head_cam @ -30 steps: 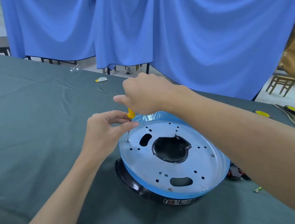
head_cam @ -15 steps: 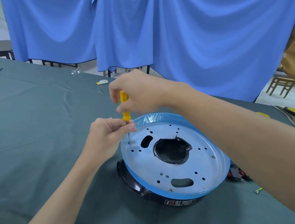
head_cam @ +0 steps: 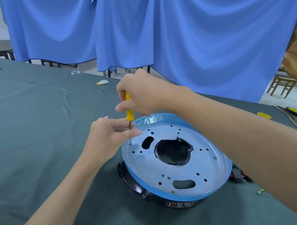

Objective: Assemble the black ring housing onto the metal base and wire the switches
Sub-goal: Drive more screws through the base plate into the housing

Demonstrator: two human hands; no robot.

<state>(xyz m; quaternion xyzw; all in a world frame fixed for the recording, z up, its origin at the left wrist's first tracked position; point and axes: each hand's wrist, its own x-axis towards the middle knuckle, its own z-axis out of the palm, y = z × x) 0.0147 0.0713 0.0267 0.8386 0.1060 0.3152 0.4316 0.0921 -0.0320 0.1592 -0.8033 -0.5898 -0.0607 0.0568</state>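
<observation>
Right hand clamped round yellow screwdriver, upright; left hand pinching its shaft above screw at metal base left rim; black ring housing beneath.

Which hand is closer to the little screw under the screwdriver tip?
Left. The left hand pinches the shaft of the yellow screwdriver just above the screw; the right hand grips its handle higher up.

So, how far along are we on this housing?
Done: the round metal base plate sits on the black ring housing, two screws seated near its front and right edges. In hand: the right hand drives a third screw with the yellow-handled screwdriver, left hand pinching its shaft. Left: switch wiring; none shows yet.
</observation>
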